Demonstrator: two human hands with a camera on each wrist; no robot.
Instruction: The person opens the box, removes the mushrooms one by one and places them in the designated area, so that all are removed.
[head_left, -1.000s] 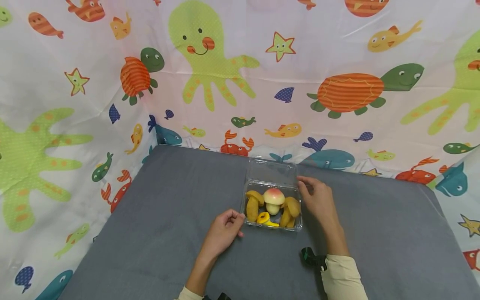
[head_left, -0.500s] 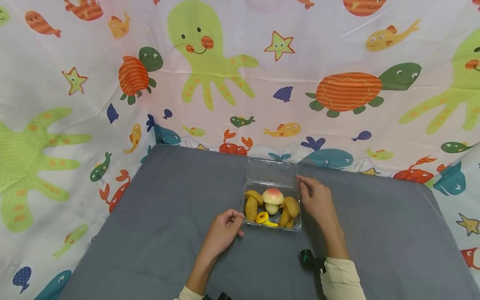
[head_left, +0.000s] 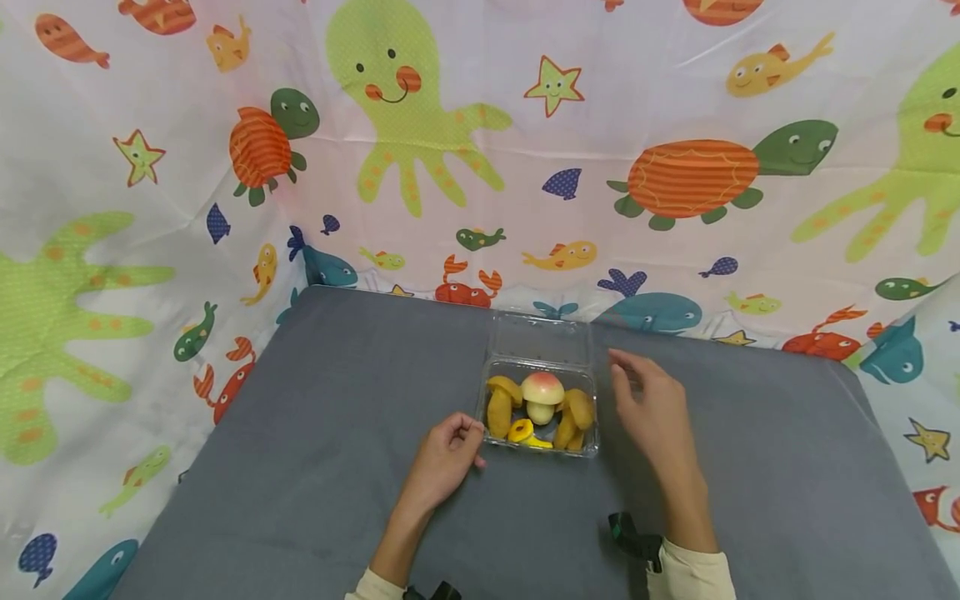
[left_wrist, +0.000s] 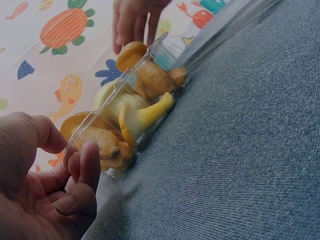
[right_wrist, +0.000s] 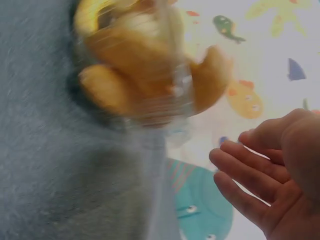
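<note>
A clear plastic clamshell box (head_left: 595,447) lies on the grey cloth with its lid (head_left: 542,340) folded back. Inside are toy mushrooms: a red-capped pale one (head_left: 542,387) in the middle, brown ones (head_left: 498,413) at left and brown ones (head_left: 577,407) at right, and a small yellow one (head_left: 521,430) in front. My left hand (head_left: 441,460) pinches the box's left edge near the front corner, thumb and finger at the rim in the left wrist view. To the box's right, my right hand (head_left: 654,407) is held apart from it, fingers loosely extended and holding nothing.
A grey cloth (head_left: 360,400) covers the table. Behind it and to the sides hangs a white curtain (head_left: 495,75) printed with sea animals, close behind the open lid. A dark camera mount (head_left: 633,537) sits on the right wrist.
My right hand has left the lid's right side and moved a little right, away from the box. The left hand stays at the box's edge. The head view has shifted slightly.
</note>
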